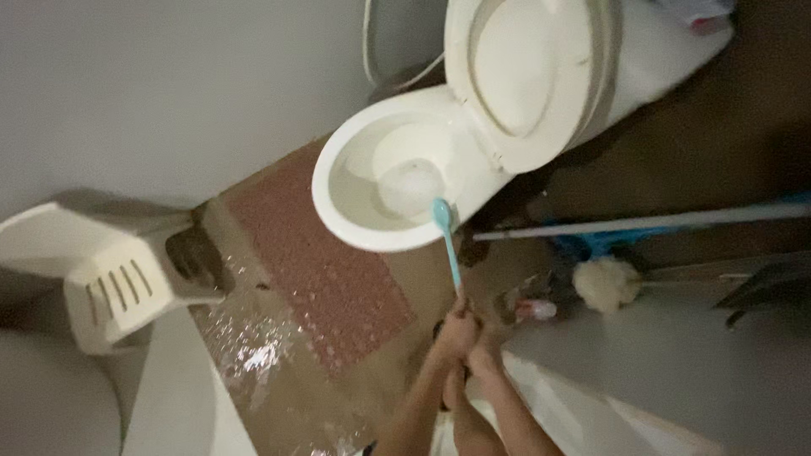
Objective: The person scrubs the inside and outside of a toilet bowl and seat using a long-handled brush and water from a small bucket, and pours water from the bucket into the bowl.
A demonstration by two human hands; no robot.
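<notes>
Against the far grey wall stands a white ceramic toilet (355, 211), its oval lid (528, 76) raised, on a wet brown floor (279, 371) with a red patterned mat (325, 270). At near left sits a white slatted plastic stool (114, 291). Right of the bowl lie a long grey pole (642, 224) and a cream mop head (606, 283). Both hands, left hand (454, 331) and right hand (486, 355), have their fingers wrapped tightly round a slim turquoise plastic brush (448, 245), whose head rests on the bowl's near rim.

Tilted head view (1 camera) downward
</notes>
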